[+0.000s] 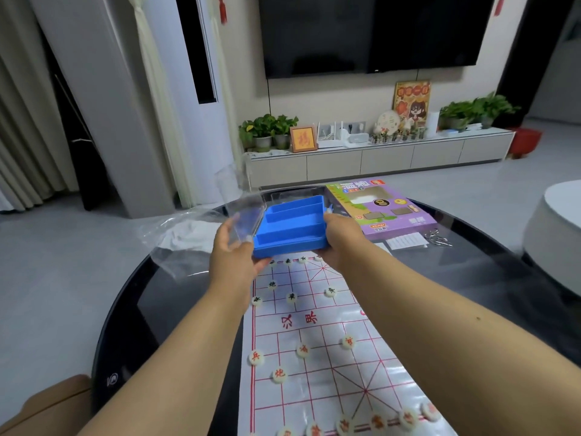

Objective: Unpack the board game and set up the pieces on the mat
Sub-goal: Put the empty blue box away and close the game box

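I hold an empty blue plastic tray (290, 228) with long compartments above the far end of the white mat (317, 335). My left hand (234, 250) grips its near left corner together with a clear plastic lid or sheet (246, 215). At the tray's right edge my right hand (341, 239) grips it. Round cream pieces with black characters (292, 297) lie on the mat's far half. Others with red characters (303, 350) lie on the near half, several in a row at the front edge (377, 421).
The mat lies on a round black glass table (132, 309). A purple game box (382, 210) rests at the table's far right, with a paper slip (405, 240) and metal clips (438, 239) beside it. Crumpled clear wrapping (182, 234) lies at the far left.
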